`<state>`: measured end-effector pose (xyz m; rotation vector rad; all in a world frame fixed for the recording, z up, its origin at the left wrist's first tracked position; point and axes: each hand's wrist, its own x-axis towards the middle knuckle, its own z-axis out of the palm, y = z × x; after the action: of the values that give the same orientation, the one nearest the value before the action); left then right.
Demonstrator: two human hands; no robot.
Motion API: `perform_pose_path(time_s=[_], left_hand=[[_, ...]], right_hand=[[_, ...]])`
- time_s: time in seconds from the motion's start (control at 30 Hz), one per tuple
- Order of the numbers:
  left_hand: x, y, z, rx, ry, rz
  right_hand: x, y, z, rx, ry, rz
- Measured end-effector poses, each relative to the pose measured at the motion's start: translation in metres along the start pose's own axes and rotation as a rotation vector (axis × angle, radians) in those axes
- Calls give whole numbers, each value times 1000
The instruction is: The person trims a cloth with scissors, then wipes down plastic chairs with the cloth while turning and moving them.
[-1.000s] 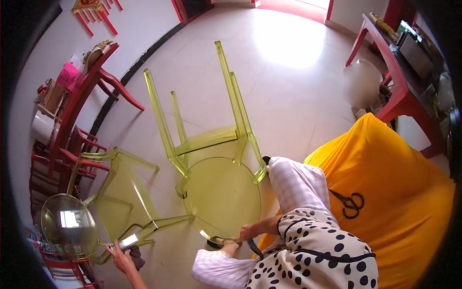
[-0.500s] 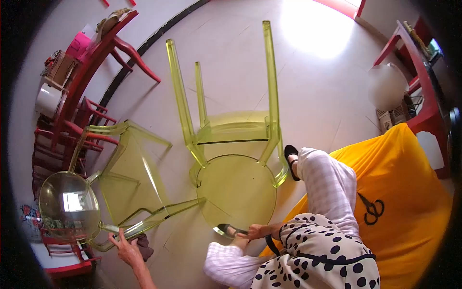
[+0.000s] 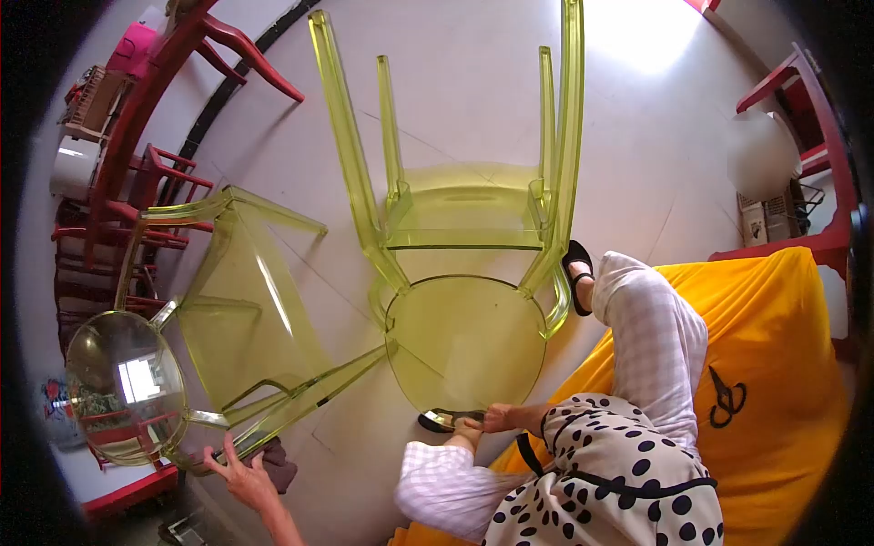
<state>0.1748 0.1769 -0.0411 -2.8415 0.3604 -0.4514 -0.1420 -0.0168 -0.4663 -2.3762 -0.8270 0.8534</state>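
Note:
Two clear yellow-green plastic chairs are on the floor. The middle chair (image 3: 466,341) lies tipped back, its legs pointing away and its round backrest close to my feet. My right hand (image 3: 501,418) grips that backrest's near rim beside my shoe. At the lower left, my left hand (image 3: 248,480) has its fingers over the frame of the second chair (image 3: 250,318), which lies on its side. A dark cloth (image 3: 279,464) is bunched under that hand, against the frame; the palm side is hidden.
Black scissors (image 3: 726,398) lie on an orange cloth (image 3: 783,337) at my right. Red wooden furniture (image 3: 146,100) lines the left wall, with a pink bag (image 3: 133,50) above it. A red table frame (image 3: 833,173) and a basket (image 3: 778,217) are at the right.
The view has shifted, and the middle chair's legs now reach the top edge. Both hands stay at their chairs, with the left fingers more spread over the frame.

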Motion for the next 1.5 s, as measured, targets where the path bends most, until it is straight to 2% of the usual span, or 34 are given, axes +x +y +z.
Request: perform_pose_path(time_s=[0.17, 0.27, 0.37, 0.47, 0.53, 0.57, 0.6, 0.63, 0.67, 0.73, 0.77, 0.8, 0.83, 0.87, 0.97, 1.07, 1.17, 1.27, 1.37, 1.43, 1.5], left_hand=[[3, 5, -3, 18, -33, -39], [4, 6, -4, 50, -40, -46], [2, 0, 1, 49, -32, -54], [-4, -5, 3, 5, -35, -53], [-8, -11, 4, 18, -72, -87], [-11, -28, 23, -10, -37, -45], [-13, -14, 9, -30, -87, -48], [-17, -2, -7, 15, -157, -80], [-18, -4, -2, 39, -177, -64], [-26, 4, -15, 103, -200, -44], [-35, 13, -22, 69, -157, -43], [-43, 18, -22, 57, -127, -26], [-53, 26, -20, 44, -103, 1], [-73, 51, -42, 27, -86, 34], [-90, 47, 22, -180, -113, 153], [-114, 90, 32, -704, -379, 193], [-140, 131, 93, -1437, -584, 66], [-174, 189, 40, -1507, -621, 92], [-186, 211, 47, -1793, -788, 50], [-192, 221, 41, -1799, -662, 15], [-195, 227, 31, -1971, -703, -73]], right_hand=[[2, 7, -2, -34, 9, -14], [-1, 7, -19, 68, -15, 31], [0, 15, -38, -44, 60, -140], [-12, 8, -74, 131, 288, 34], [-47, 5, -140, 291, 339, 78], [-30, 18, -125, 372, 386, 156], [-66, 10, -159, 236, 440, 172], [-108, -3, -186, 268, 724, 99], [-149, -21, -218, 294, 700, 201], [-232, -53, -258, 479, 840, 223], [-264, -57, -258, 476, 961, 198], [-306, -79, -267, 449, 977, 349], [-344, -94, -262, 414, 1086, 447], [-369, -98, -240, 544, 1351, 354], [-455, -115, -177, 350, 1521, 638], [-517, -136, -118, 121, 1548, 894], [-560, -135, -60, -81, 1470, 1140], [-578, -150, -39, 153, 1091, 1163], [-548, -146, -16, 169, 873, 1318], [-539, -131, 3, 26, 905, 1391], [-534, -159, -32, 242, 984, 1274]])
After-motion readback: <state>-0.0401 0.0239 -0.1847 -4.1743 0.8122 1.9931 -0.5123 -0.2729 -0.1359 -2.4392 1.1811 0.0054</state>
